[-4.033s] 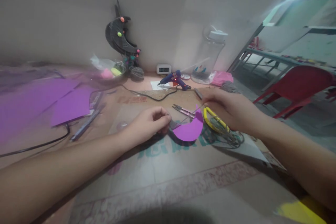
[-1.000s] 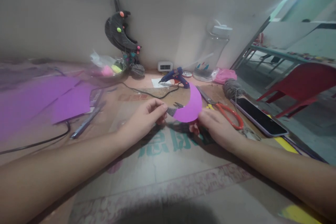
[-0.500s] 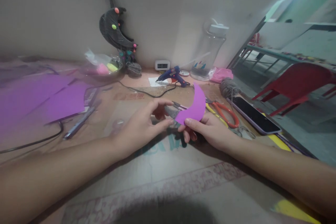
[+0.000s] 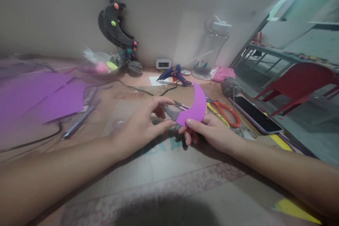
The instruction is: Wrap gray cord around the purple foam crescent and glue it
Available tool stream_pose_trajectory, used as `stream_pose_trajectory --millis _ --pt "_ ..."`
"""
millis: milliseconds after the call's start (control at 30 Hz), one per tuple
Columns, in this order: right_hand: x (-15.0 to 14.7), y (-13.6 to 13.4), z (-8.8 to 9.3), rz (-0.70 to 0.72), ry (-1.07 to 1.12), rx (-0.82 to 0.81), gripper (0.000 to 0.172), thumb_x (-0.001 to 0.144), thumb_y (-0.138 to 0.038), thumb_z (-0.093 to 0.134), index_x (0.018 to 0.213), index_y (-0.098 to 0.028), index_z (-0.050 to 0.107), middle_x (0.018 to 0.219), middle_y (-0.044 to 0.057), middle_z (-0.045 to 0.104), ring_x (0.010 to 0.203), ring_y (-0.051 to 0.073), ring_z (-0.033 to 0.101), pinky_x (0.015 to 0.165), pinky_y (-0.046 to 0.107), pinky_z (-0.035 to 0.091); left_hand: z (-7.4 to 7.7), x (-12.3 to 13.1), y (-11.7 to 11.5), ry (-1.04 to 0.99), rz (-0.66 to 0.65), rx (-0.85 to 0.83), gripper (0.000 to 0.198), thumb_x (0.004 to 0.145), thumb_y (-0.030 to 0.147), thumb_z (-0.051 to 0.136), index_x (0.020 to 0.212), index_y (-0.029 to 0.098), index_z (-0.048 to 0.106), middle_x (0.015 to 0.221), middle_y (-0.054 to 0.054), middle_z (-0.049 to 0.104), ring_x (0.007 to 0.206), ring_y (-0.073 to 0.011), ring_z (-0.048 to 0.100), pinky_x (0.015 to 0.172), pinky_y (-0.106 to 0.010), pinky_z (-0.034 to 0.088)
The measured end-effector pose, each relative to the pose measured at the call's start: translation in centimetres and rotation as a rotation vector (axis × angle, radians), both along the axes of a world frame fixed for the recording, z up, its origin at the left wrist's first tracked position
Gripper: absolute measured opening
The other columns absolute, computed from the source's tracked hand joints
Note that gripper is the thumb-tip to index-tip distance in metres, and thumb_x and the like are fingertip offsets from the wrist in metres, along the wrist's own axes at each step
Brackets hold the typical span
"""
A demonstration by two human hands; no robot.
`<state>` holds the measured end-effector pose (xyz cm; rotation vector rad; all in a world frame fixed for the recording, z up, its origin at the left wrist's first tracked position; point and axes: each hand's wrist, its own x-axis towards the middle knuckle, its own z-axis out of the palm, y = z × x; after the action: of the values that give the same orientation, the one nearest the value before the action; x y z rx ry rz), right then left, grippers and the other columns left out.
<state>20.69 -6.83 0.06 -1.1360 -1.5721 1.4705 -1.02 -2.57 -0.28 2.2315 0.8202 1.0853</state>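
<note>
A purple foam crescent [image 4: 196, 107] is held upright above the cardboard-covered floor between both hands. My right hand [image 4: 209, 132] pinches its lower edge with thumb on top and fingers curled beneath. My left hand [image 4: 144, 123] is closed around the grey-wrapped tip [image 4: 171, 113] of the crescent, thumb and fingers pinching it. Small scissors [image 4: 181, 105] lie just behind the crescent.
Orange-handled scissors [image 4: 225, 111], a yarn ball [image 4: 230, 86] and a phone [image 4: 255, 114] lie to the right. A blue glue gun [image 4: 173, 74], clear jar [image 4: 212, 54], black crescent ornament [image 4: 113, 28] and bowl [image 4: 103, 66] stand by the wall. Purple foam sheets [image 4: 47, 100] lie left; a red chair [image 4: 302, 84] right.
The crescent was lifted off the floor and stood up. My right hand left the wire and yellow-handled tool and took its lower edge; my left hand kept the grey tip.
</note>
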Motion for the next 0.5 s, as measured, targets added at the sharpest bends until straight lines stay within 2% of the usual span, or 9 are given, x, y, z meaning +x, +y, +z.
stream_pose_trajectory --millis 233,367,500 --pt "0.01 0.11 -0.3 -0.003 0.038 -0.026 0.038 0.091 -0.047 0.055 0.085 -0.013 0.07 0.06 0.003 0.068 0.048 0.007 0.049 0.047 0.02 0.035 0.06 0.06 0.19 0.018 -0.037 0.068 0.033 0.083 0.025 0.068 0.112 0.025 0.052 0.104 0.001 0.058 0.082 -0.011 0.057 0.076 -0.026 0.048" --pt "0.2 0.3 -0.28 -0.017 0.043 -0.023 0.037 0.092 -0.046 0.055 0.086 -0.013 0.071 0.061 0.002 0.068 0.049 0.007 0.052 0.049 0.02 0.038 0.12 0.08 0.1 0.03 -0.037 0.028 0.038 0.082 0.03 0.069 0.115 0.024 0.052 0.103 -0.001 0.059 0.084 -0.0136 0.057 0.076 -0.028 0.049" --pt "0.1 0.32 -0.22 -0.038 0.1 -0.033 0.036 0.092 -0.045 0.055 0.085 -0.013 0.072 0.059 0.002 0.067 0.048 0.007 0.052 0.048 0.02 0.037 0.15 0.03 0.21 -0.117 0.049 -0.101 0.027 0.091 0.029 0.054 0.118 0.022 0.053 0.099 -0.003 0.061 0.086 -0.0152 0.058 0.074 -0.028 0.049"
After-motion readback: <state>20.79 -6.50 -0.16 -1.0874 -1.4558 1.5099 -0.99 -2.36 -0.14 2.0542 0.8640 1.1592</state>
